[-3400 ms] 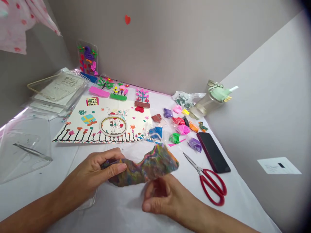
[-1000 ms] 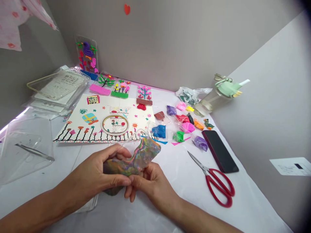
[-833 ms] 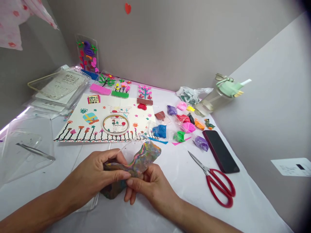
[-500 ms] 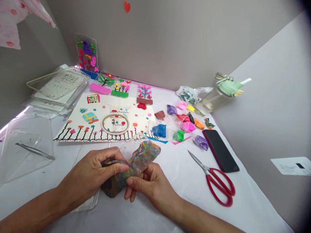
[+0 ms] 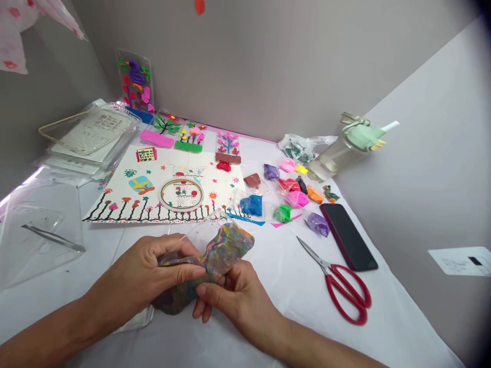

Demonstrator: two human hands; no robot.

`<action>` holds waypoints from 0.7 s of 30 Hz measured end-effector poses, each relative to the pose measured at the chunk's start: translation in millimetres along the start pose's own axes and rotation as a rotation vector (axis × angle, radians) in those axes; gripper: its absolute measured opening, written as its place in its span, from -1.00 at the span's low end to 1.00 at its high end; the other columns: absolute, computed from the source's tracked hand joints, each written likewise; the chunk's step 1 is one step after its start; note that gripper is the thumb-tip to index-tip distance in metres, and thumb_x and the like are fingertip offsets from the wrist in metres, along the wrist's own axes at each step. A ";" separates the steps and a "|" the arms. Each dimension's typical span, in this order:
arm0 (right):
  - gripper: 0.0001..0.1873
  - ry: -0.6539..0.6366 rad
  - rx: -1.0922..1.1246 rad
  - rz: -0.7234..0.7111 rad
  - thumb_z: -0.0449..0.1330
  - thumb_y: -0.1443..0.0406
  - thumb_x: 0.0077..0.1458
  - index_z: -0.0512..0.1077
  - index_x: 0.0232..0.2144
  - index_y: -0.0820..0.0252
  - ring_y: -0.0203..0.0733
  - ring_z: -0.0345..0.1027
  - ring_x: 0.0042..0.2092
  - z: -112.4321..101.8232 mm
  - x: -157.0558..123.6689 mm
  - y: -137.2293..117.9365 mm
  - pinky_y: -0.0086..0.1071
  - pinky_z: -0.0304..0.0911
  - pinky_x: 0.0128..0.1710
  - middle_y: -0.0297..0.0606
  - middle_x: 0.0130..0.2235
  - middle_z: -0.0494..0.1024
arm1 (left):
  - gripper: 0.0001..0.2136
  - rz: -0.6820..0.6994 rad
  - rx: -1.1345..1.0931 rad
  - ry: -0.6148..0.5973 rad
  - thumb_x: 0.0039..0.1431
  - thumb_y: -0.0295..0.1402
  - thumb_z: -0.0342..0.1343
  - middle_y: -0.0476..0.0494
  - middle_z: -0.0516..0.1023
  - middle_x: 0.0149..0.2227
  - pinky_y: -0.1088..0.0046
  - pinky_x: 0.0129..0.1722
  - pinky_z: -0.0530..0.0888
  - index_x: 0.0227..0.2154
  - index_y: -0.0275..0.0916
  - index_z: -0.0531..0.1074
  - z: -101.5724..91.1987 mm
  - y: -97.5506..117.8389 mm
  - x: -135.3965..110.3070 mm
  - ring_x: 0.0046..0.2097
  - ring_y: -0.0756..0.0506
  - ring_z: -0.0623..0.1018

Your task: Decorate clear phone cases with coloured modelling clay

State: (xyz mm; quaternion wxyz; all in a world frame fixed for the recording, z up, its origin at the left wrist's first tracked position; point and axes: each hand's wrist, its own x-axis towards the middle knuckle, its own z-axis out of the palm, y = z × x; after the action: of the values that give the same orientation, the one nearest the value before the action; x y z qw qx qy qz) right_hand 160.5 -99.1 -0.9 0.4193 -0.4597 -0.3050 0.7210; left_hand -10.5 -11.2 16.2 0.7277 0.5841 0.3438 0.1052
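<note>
Between my two hands is a flat, marbled piece of modelling clay [image 5: 230,245], mostly dark grey-green with orange, pink and yellow streaks. A clear plastic piece [image 5: 203,232] shows at its upper edge; whether it wraps the clay I cannot tell. My left hand [image 5: 164,266] pinches the clay's left part, thumb on top, with a fold beside the thumb. My right hand [image 5: 226,291] grips the lower edge, thumb in front and fingers partly hidden behind. Under my left wrist, the corner of a clear case [image 5: 138,319] lies on the white cloth.
Red-handled scissors [image 5: 347,294] and a phone [image 5: 349,237] lie at right. Bagged clay lumps [image 5: 251,205] and a bottle [image 5: 337,153] stand behind. A decorated sheet [image 5: 115,179] bears a tape roll [image 5: 160,197]. Tweezers [image 5: 53,237] and stacked clear cases [image 5: 92,138] are at left.
The clay's left part and my left thumb have shifted slightly, and the fold near the thumb looks flatter. My right thumb has slid a little left. Both hands keep hold.
</note>
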 end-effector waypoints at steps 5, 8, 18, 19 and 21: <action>-0.58 -0.010 0.017 -0.004 0.42 0.05 -0.04 0.47 -0.40 0.32 -0.38 0.35 -0.54 -0.9 0.3 -1.2 -0.49 0.32 -0.47 -0.29 -0.53 0.52 | -0.79 0.008 0.073 -0.021 0.27 -0.18 0.15 0.05 0.64 -0.43 0.54 -0.34 0.50 -0.41 -0.14 0.54 -8.0 -0.6 -1.0 -0.37 -0.06 0.63; -0.57 -0.016 0.034 0.008 0.44 0.05 -0.07 0.48 -0.41 0.31 -0.38 0.36 -0.55 -2.1 1.1 -1.4 -0.49 0.32 -0.48 -0.29 -0.53 0.53 | -0.70 -0.035 0.132 0.011 0.30 -0.10 0.07 0.03 0.61 -0.45 0.55 -0.40 0.46 -0.43 -0.15 0.53 -11.3 -1.4 -1.2 -0.39 -0.06 0.58; -0.58 0.009 0.093 -0.040 0.44 0.05 -0.05 0.50 -0.38 0.30 -0.35 0.37 -0.56 -5.5 4.3 1.2 -0.48 0.32 -0.50 -0.29 -0.54 0.55 | -0.74 -0.060 0.136 0.194 0.07 -0.05 0.31 0.04 0.60 -0.42 0.53 -0.37 0.46 -0.41 -0.13 0.51 -8.5 -4.4 1.1 -0.33 -0.08 0.56; -0.57 0.012 0.097 -0.045 0.45 0.04 -0.05 0.50 -0.36 0.30 -0.35 0.37 -0.56 -5.7 4.3 1.1 -0.48 0.32 -0.51 -0.29 -0.54 0.55 | -0.72 -0.058 0.130 0.198 0.08 -0.03 0.30 0.04 0.58 -0.45 0.54 -0.40 0.45 -0.44 -0.14 0.50 -8.7 -5.0 1.0 -0.36 -0.07 0.55; -0.54 0.017 0.097 -0.053 0.45 0.02 -0.07 0.50 -0.35 0.30 -0.34 0.38 -0.56 -5.9 4.4 0.9 -0.48 0.32 -0.51 -0.29 -0.54 0.56 | -0.70 -0.058 0.123 0.219 0.10 -0.01 0.27 0.06 0.56 -0.50 0.55 -0.46 0.44 -0.47 -0.14 0.49 -8.6 -5.0 0.5 -0.44 -0.04 0.53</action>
State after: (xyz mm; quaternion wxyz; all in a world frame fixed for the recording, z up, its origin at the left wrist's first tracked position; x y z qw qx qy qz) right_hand 164.7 -95.3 -5.7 0.4625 -0.4369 -0.2783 0.7195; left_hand -16.8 -5.7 10.7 0.6511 0.6026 0.4440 0.1259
